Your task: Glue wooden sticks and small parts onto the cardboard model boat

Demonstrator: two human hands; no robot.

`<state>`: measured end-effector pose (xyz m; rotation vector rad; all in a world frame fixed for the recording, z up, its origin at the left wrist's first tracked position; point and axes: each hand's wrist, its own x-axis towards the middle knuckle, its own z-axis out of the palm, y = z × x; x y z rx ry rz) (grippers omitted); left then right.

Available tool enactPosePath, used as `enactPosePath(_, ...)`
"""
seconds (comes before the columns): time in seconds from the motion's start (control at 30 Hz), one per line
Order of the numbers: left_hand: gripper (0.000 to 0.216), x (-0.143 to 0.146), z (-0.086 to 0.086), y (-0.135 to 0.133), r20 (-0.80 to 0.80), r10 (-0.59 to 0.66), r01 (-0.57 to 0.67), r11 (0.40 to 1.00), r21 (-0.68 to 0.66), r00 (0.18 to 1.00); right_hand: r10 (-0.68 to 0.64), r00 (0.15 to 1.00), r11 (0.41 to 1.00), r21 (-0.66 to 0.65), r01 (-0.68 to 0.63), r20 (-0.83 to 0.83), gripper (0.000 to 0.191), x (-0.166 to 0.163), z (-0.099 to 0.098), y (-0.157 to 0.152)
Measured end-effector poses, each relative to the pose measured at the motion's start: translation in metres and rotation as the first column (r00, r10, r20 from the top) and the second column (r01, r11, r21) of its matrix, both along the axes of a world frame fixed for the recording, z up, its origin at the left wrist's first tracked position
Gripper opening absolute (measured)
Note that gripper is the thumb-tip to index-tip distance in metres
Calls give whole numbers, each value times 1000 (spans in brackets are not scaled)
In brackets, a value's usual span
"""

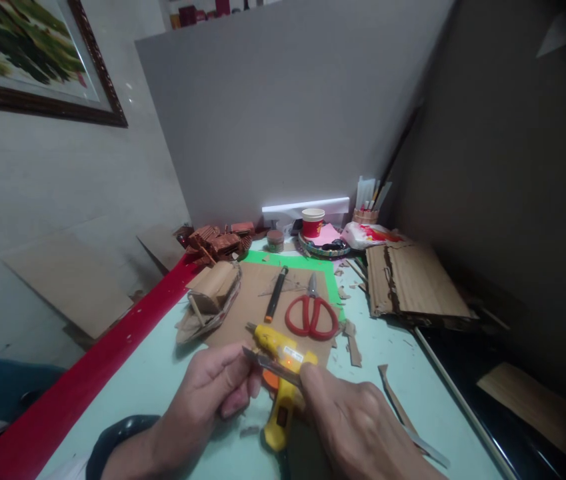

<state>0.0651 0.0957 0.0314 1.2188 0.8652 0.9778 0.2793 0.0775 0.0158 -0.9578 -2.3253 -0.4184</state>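
My right hand (357, 417) is closed on one end of a thin, dark brown strip (275, 367), which looks like cardboard. At the strip's other, pointed end, the thumb and fingers of my left hand (213, 390) are pinched together. Just beyond and partly beneath the strip lies a yellow glue gun (275, 340), its small orange light lit and its handle toward me. Farther off, red-handled scissors (313, 320) and a black utility knife (277, 293) rest on a brown cardboard sheet (250, 287). To the left sits a boat-shaped cardboard model (213, 293).
Reddish-brown pieces (223, 241) are heaped at the back left. A red paper cup (313, 223) stands on a round tray (325, 251) at the back. Stacked cardboard (417, 280) lies at right, with cardboard scraps (353, 343) around it. A grey panel (293, 113) rises behind.
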Motion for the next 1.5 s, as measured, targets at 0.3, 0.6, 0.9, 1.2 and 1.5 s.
enactPosePath(0.3, 39, 1, 8, 3, 337, -86, 182, 947, -266, 938, -39, 999, 993, 113, 37, 15, 25, 1, 5, 3)
enactPosePath(0.6, 43, 0, 2, 10, 15, -66, 66, 998, -11, 998, -81, 994, 997, 7, 80, 68, 22, -1, 2, -2)
enactPosePath(0.9, 47, 1, 3, 9, -230, 43, -10, 990, 140, 972, -147, 989, 986, 87, 144, 28, 27, -6, -9, 3)
enactPosePath(1.2, 31, 4, 10, 6, -309, 104, -60, 987, 149, 945, -130, 988, 991, 34, 128, 87, 27, -1, 4, 1)
enactPosePath(1.5, 34, 6, -3, 4, -359, 233, -110, 938, 330, 904, -70, 992, 994, -73, 77, 103, 38, -2, -15, 1)
